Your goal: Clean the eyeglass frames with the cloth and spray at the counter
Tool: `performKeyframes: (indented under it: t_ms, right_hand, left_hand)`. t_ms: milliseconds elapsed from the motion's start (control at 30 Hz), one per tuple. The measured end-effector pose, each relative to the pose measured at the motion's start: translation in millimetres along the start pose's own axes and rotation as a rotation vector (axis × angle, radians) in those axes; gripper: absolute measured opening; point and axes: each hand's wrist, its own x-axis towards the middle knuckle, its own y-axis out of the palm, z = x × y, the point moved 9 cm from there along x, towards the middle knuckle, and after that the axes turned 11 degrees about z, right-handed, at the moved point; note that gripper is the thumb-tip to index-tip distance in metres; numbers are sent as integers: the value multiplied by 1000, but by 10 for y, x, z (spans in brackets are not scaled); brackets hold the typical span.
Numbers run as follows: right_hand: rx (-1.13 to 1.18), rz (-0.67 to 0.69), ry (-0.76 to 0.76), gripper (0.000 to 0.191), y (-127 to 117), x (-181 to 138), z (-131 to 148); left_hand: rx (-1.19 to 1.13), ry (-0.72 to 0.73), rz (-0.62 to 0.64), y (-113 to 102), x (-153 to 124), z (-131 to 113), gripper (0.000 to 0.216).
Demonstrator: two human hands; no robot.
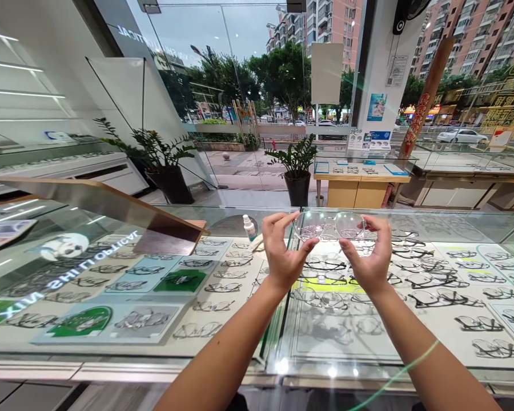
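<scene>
A pair of thin-rimmed eyeglasses (336, 226) was held up level in both hands, above the glass display case (368, 381) and, in this view, overlapping its far edge. The left hand (282, 248) pinched the left end of the frame between thumb and fingers, and the right hand (370, 251) pinched the right end likewise. Gripping the outer ends probably kept the pair straight and most of each lens uncovered. How the temples lay could not be made out.

Inside the case, right of the dividing seam, display frames (449, 298) lay in rows up to the right edge, likely spaced so each could be viewed through the glass. The left part held more frames on pale panels, with a green card (182, 279) under one pair and a green rounded insert (83, 321) toward the front left corner.

Near the far edge, just beyond the left hand, stood a small white bottle (249, 228), upright, probably placed within reach. A brown board (111, 211) slanted over the left part. Past the far edge, a dark pot (297, 189) held a leafy plant (297, 160), and a wooden cabinet (360, 194) carried further eyeglasses on top.
</scene>
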Motion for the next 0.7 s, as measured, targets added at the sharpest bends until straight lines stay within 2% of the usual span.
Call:
performKeyframes:
  t_ms: [700]
  right_hand:
    - [-23,-4,13,47,16,-16,-1]
  left_hand:
    - [17,-16,5,11,-12,12,60]
